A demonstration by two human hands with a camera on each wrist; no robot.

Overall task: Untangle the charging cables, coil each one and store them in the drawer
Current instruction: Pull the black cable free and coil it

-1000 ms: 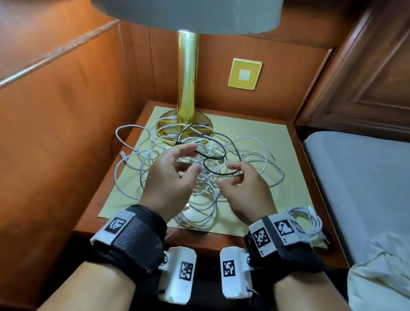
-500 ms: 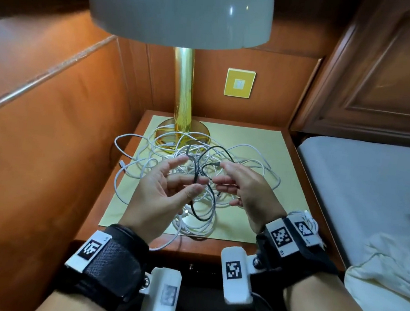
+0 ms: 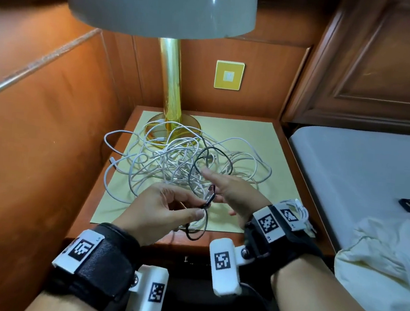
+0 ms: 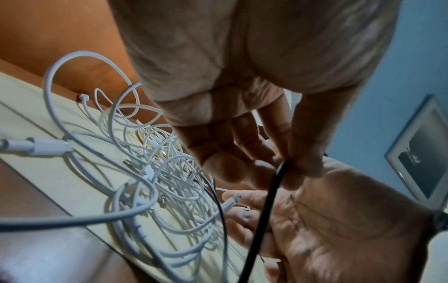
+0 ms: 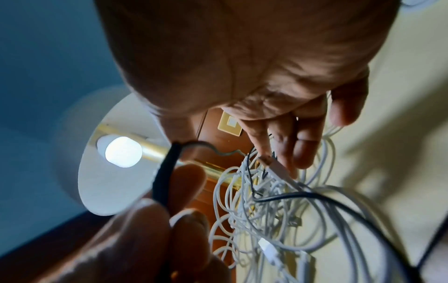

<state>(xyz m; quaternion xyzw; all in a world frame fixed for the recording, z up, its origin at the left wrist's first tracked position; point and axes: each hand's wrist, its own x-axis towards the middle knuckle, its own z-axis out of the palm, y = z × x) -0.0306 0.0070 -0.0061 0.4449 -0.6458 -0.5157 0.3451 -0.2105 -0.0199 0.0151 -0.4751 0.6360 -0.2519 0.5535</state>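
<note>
I pinch the black cable (image 3: 206,204) between my left hand's (image 3: 161,208) thumb and fingertips; it hangs nearly straight down from the pinch, above the nightstand's (image 3: 293,189) front edge. My right hand (image 3: 233,193) spreads loosely over the tangled white cables (image 3: 173,162).

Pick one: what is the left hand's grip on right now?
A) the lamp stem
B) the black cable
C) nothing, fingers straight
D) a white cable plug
B: the left hand pinches the black cable between thumb and fingertips, above the white cables tangled on the nightstand; the right hand is open beside it.
</note>
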